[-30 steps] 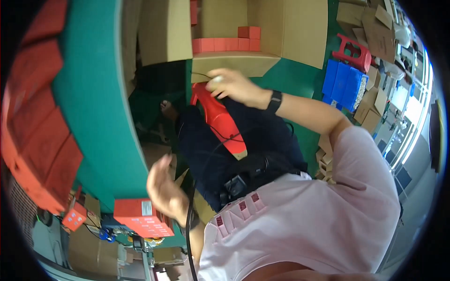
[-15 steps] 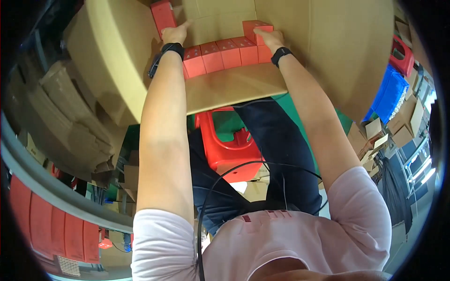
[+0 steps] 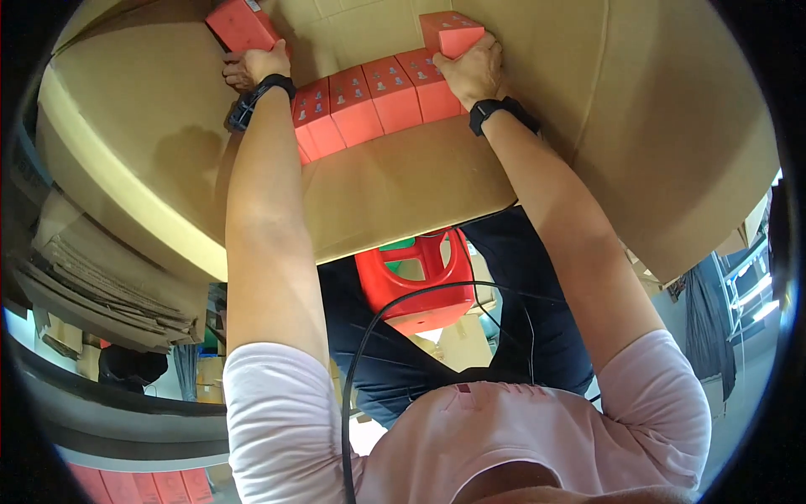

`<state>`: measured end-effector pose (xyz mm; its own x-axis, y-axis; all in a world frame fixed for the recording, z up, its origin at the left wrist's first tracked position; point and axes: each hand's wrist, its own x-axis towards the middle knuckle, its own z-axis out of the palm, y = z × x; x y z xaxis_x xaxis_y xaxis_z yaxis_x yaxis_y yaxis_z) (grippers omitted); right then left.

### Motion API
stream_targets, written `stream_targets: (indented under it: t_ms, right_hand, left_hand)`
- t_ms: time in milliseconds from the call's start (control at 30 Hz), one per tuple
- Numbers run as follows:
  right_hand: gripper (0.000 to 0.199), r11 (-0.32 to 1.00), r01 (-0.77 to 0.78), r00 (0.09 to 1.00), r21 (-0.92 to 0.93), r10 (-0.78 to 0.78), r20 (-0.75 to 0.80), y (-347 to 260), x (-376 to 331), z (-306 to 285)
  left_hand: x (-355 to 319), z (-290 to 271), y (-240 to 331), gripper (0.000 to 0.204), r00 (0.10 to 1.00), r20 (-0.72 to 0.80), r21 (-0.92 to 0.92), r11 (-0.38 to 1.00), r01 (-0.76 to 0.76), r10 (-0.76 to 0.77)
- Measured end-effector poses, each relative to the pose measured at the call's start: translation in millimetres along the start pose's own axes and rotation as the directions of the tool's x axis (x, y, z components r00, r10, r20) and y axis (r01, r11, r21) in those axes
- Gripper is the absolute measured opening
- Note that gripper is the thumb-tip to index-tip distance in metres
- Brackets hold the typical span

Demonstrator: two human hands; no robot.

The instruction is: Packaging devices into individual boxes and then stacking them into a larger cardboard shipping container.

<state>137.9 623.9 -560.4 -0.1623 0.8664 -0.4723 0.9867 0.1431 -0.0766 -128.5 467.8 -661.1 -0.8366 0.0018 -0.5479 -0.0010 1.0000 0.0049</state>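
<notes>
Both my arms reach forward into a large open cardboard carton [image 3: 403, 185]. My left hand [image 3: 252, 65] grips a small red box [image 3: 242, 23] near the carton's far left corner. My right hand [image 3: 472, 69] is closed on another small red box [image 3: 452, 30] at the far right. Between my hands a row of several matching red boxes [image 3: 369, 97] stands side by side inside the carton. Each wrist wears a black band.
A red plastic stool [image 3: 411, 281] stands below the carton between my legs. A black cable [image 3: 361, 353] hangs down my chest. Flattened cardboard sheets [image 3: 92, 286] are stacked at the left. More red boxes [image 3: 143, 485] show at the bottom left edge.
A second ago my right hand reached toward the red stool and my left hung free. Half a second ago both hands were in the carton; now my view is closer, hands still on boxes.
</notes>
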Motion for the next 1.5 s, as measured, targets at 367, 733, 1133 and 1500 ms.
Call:
stream_targets:
  t_ms: [367,733,1133,1500]
  right_hand:
    - [0.096,0.989,0.027,0.994,0.148,-0.012,-0.105,-83.9,48.2,-20.9]
    - [0.092,0.990,0.031,0.998,0.139,-0.038,0.051,-100.8,50.4,-61.1]
    - [0.073,0.979,0.200,0.946,0.039,-0.203,0.254,-70.6,72.6,-37.1]
    - [0.086,0.852,-0.405,0.833,0.332,0.193,0.519,19.0,-24.0,-42.8]
  left_hand:
    - [-22.2,10.1,34.7,0.104,0.929,0.005,-0.868,0.463,-0.180,0.370]
    - [-4.6,43.5,28.3,0.082,0.575,-0.104,-0.580,0.420,-0.698,0.812]
    - [20.8,63.8,2.8,0.091,0.764,0.297,-0.181,0.820,-0.544,0.572]
    - [-138.2,-41.7,-118.0,0.029,0.921,0.378,-0.787,0.490,0.374,-0.095]
